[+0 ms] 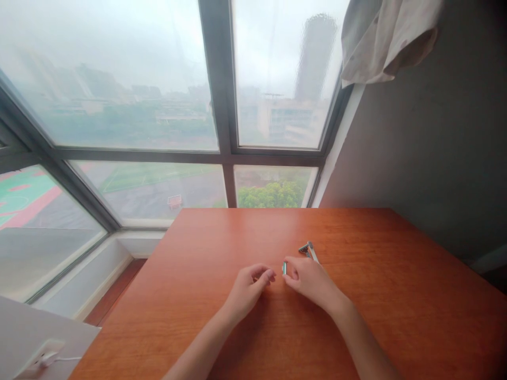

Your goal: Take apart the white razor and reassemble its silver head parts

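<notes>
Head view, slim piece between right fingers

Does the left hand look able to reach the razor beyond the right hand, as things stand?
Probably yes, but not straight: the right hand, with a small flat piece in its grip, stands between the left hand and the razor. Around that hand's far side, nothing visible blocks the way.

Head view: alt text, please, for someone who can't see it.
A person's right hand pinches a small white-and-teal piece over a reddish-brown wooden table, with the loosely curled left hand close by. A silver-and-black razor shows partly behind the right hand. Beyond the table, dark-framed windows overlook a sports court.
</notes>
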`<state>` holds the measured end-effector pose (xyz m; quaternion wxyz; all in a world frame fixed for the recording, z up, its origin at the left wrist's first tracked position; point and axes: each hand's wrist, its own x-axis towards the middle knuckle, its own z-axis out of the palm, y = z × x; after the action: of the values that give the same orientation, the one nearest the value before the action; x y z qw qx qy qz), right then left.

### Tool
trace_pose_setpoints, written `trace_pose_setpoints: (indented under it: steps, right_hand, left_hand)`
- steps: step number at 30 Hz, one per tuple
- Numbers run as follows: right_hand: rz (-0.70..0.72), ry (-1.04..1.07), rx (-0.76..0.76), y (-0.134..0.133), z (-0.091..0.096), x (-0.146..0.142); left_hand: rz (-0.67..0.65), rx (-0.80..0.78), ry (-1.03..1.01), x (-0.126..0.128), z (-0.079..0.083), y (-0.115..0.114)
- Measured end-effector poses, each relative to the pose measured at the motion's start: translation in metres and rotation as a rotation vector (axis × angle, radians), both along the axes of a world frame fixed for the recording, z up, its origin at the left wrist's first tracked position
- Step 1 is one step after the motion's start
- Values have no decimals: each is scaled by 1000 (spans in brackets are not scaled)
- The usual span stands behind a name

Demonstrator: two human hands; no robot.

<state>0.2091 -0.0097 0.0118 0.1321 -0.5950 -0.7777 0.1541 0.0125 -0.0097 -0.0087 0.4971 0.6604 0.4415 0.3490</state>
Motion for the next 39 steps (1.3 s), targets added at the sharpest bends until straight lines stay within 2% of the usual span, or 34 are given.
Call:
trace_pose_setpoints:
  steps: [3,5,8,12,16,21,34,37,39]
  right_hand:
    - [-61,80,8,-8,-2,33]
    - [-120,77,35,-15,-6,61]
    - [-173,44,-6,-24,-14,97]
    - [-169,52,-61,-38,-26,120]
    - [-118,84,-105,-52,-29,122]
    - [-103,93,-115,-62,-23,120]
    - [-134,145,-118,-58,-28,127]
    - [-180,219,-37,-50,-22,113]
    - [-181,282,25,-44,-13,89]
  left_hand:
    - [4,-14,-1,0,0,-1]
    - [-2,-16,3,0,1,-1]
    - [-10,-10,18,1,3,-3]
    - [-4,0,22,2,4,-4]
    - [0,4,21,2,3,-4]
    - [-9,10,32,1,4,-3]
    - [1,-1,32,2,6,-4]
    - [0,3,31,2,4,-3]
    - [6,-1,31,2,2,-1]
